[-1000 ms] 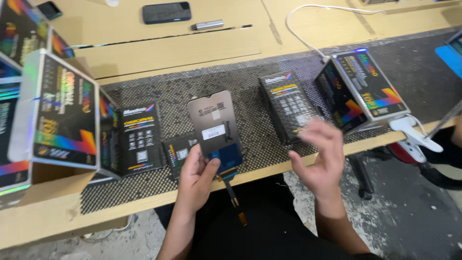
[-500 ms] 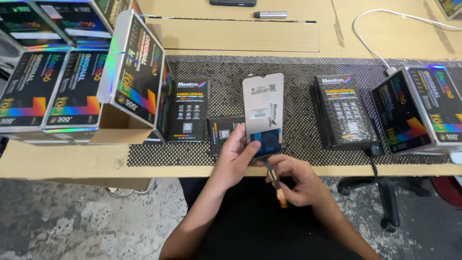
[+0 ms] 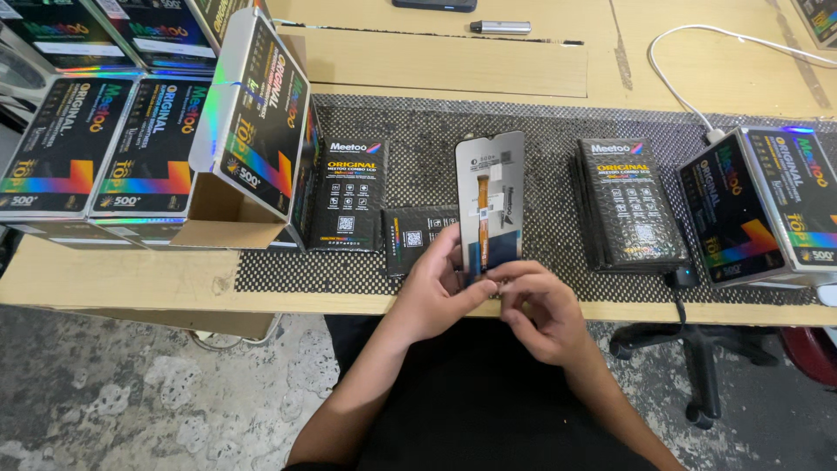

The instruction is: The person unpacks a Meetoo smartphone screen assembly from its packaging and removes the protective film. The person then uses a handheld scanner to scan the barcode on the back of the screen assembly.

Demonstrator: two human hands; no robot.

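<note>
Indoors, wooden workbench [image 3: 131,279], black mesh mat [image 3: 418,131], stained concrete floor [image 3: 131,392]

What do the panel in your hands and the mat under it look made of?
Screen panel: likely glass with a grey metal-looking back and an orange flex strip, held by the left hand and right hand. Mat: seemingly rubbery, matte black with a light dotted weave.

Pale wooden workbench [image 3: 697,78] over mottled grey concrete floor [image 3: 131,392], perhaps an office chair base [image 3: 697,366].

Both hands [image 3: 488,301] pinch bottom of phone screen panel [image 3: 489,201], upright over mesh mat [image 3: 558,148].
</note>
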